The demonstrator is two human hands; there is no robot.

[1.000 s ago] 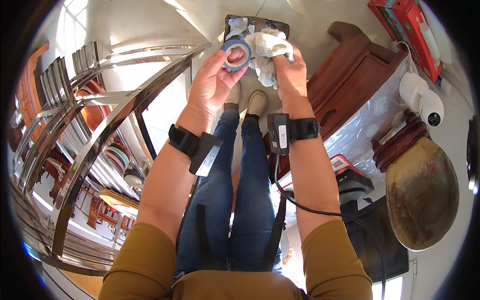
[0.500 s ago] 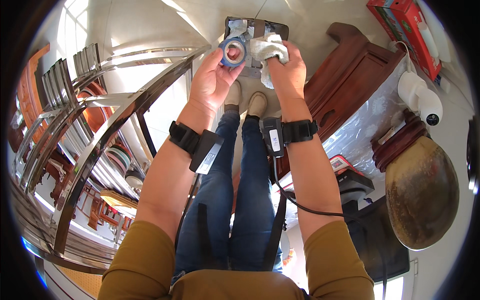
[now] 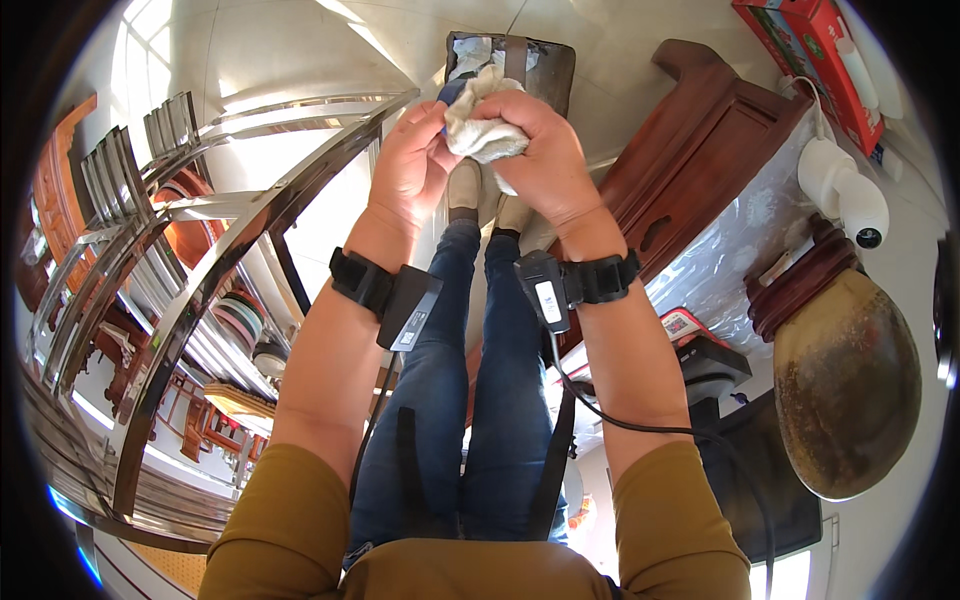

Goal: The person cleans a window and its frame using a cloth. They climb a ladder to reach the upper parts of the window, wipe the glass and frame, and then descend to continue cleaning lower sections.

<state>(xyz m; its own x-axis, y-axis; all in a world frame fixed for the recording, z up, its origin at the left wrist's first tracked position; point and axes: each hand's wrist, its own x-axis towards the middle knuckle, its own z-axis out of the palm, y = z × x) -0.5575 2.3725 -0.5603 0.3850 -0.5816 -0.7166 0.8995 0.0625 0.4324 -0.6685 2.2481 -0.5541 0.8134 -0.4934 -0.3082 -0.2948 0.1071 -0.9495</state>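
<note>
Pale tiled floor (image 3: 300, 40), wooden cabinet (image 3: 715, 150).

2 hands (image 3: 410, 165), 1 cloth (image 3: 478, 135)

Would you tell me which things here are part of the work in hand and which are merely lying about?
In hand: left hand, right hand, white cloth, blue tape roll.
Lying about: red boxes, white camera, wooden furniture, steel rack.

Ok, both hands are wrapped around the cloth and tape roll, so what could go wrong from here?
1. The white cloth hides nearly all of the blue tape roll in the left hand; it could slip out unseen.
2. The right hand works above the shoes; a dropped roll may roll under the steel rack.
</note>
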